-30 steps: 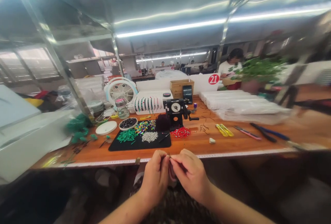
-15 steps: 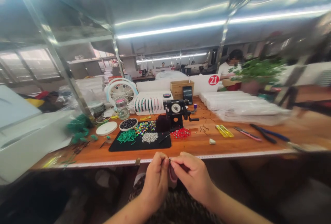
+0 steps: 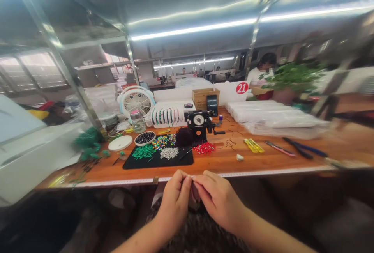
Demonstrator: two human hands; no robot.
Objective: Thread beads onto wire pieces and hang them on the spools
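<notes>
A long brown wooden table bears a flat black rectangular mat; nearer, the bare left hand and bare right hand meet, fingertips pinched on a tiny item, its shape mostly hidden between them.

Place: a workshop for small handwork, with several numbered stations.
Wooden desk: measuring strip along its front edge; heaps of tiny coloured pieces, a black hand-cranked machine with a dial, and pliers on top.
Station sign: red disc reading 21; similar discs farther back.
Overhead: long strip light, metal posts.
Beyond: a person in white at another station.
</notes>
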